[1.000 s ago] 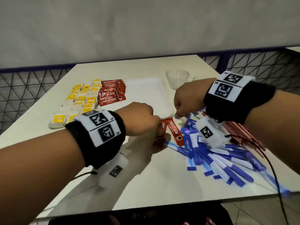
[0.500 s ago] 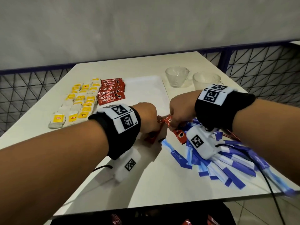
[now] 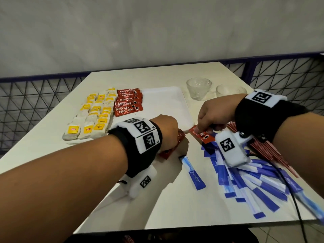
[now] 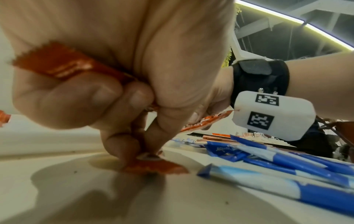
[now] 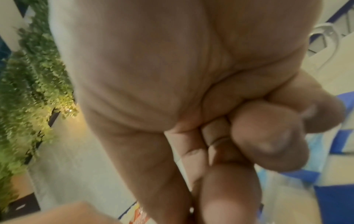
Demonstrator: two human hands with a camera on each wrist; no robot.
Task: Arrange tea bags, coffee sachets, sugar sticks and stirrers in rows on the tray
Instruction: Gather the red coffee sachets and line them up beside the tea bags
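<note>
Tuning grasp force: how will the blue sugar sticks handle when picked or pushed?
The blue sugar sticks look thin and light, so they probably slide and scatter when pushed. They lie overlapped in a loose pile, so a grip may drag neighbours. The paper likely bends.

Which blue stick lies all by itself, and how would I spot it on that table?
Start at the white tray, then come toward the near edge of the table, between the two arms. There lies the lone sugar stick, just right of the left hand. Unlike the heaped blue sticks farther right, it touches none of them.
</note>
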